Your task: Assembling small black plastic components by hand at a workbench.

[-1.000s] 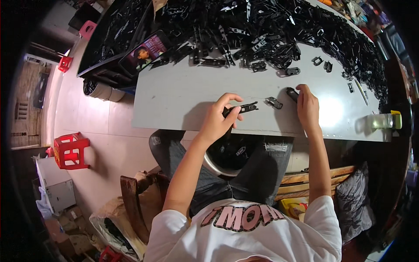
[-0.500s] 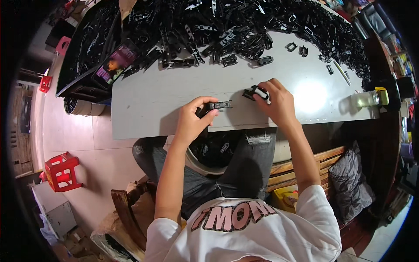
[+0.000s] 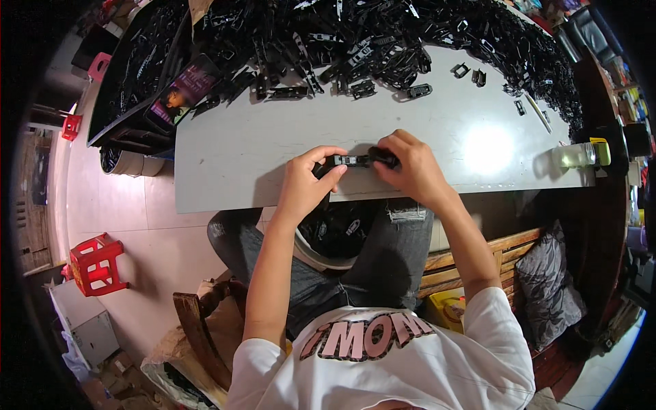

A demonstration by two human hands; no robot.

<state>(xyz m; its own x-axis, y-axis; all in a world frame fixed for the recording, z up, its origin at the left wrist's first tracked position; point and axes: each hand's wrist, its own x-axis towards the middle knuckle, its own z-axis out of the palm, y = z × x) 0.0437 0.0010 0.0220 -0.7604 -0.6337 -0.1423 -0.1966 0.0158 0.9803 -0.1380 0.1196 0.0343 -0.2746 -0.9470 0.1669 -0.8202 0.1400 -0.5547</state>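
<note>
Over the front of the pale table, my left hand point(image 3: 309, 179) pinches a black plastic part point(image 3: 350, 160) with a grey, slotted section that points right. My right hand point(image 3: 412, 166) is closed on a second black part point(image 3: 384, 157), its rounded end showing between thumb and fingers. The two parts meet end to end between my hands; whether they are joined I cannot tell. Both hands are just above the tabletop, close to its near edge.
A large heap of black plastic parts point(image 3: 301, 41) covers the table's point(image 3: 225, 164) far side. A phone point(image 3: 183, 93) leans at the left, and a clear jar point(image 3: 575, 156) stands at the right. Between my legs is a tub point(image 3: 321, 261) of similar parts. A red stool point(image 3: 99, 265) stands left.
My right hand has moved left and slightly down, bringing its black part against the end of the one in my left hand. The left hand has hardly moved.
</note>
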